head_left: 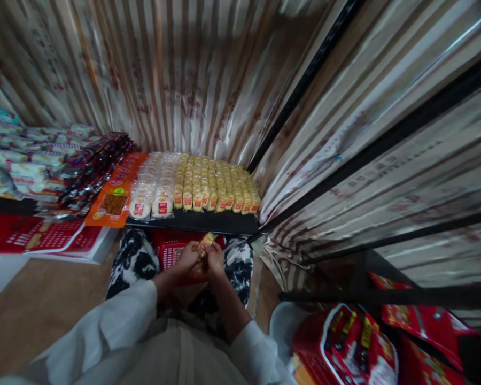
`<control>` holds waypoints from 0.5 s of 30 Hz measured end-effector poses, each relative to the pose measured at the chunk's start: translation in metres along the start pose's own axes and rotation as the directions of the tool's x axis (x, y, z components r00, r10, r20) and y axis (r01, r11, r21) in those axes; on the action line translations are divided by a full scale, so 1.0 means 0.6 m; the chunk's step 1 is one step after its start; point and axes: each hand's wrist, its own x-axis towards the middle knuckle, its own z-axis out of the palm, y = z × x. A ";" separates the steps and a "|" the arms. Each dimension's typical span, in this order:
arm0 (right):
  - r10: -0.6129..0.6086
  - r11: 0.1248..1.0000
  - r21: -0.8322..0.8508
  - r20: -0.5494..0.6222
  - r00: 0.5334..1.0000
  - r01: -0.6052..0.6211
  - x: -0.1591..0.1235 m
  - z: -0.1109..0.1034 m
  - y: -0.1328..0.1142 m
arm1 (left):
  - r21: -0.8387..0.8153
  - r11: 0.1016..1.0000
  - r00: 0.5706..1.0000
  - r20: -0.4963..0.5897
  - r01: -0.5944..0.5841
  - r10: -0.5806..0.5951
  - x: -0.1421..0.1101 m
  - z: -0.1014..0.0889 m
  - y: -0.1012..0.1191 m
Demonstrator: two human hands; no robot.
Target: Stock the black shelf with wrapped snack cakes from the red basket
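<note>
My left hand (pixel 187 258) and my right hand (pixel 215 261) meet over a red plastic basket (pixel 169 251) that sits between my knees. Both hands are closed on one small yellow snack packet (pixel 206 241), which sticks up between the fingers. Just beyond the basket is a low black shelf (pixel 208 222). On it stand rows of small yellow packets (pixel 214 184) with red labels, and white round packets (pixel 152 198) lie to their left.
Orange snack packs (pixel 114 198), dark red packs (pixel 98 163) and pale bags (pixel 24 160) fill the left shelf. Red cartons (pixel 44 235) lie below them. Striped foil sheeting (pixel 184 75) covers the walls. Red bags (pixel 344 342) are piled at the lower right under a black rack (pixel 385 294).
</note>
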 end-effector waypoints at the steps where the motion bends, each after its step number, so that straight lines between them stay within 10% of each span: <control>1: 0.003 1.000 0.014 -0.013 1.000 -0.003 -0.003 0.001 -0.009 | -0.005 1.000 1.000 0.005 -0.016 0.016 -0.004 0.002 0.006; 15: -0.149 0.988 -0.047 0.012 0.989 0.150 0.031 -0.007 -0.121 | 0.296 0.909 0.956 0.108 -0.293 0.273 0.048 0.018 0.095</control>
